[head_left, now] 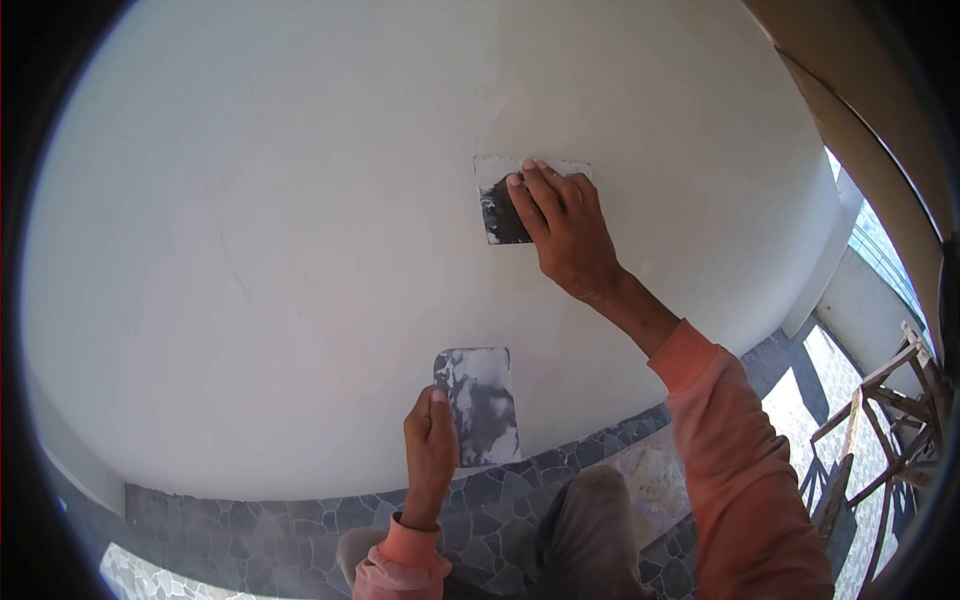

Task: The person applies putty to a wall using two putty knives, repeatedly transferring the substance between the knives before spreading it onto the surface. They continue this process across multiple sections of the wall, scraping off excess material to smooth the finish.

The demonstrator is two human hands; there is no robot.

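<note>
Down low, the left hand [430, 450] is closed on the left edge of a smeared plate [480, 405], thumb up along it, so the plate stands just right of the hand, before the white wall [250, 200]. Higher and rightward, a blade [498, 215] lies flat on the wall, showing left of the fingertips of the right hand [568, 225], which holds it with fingers pressed together. A wooden trestle [890, 410] stands far right.
</note>
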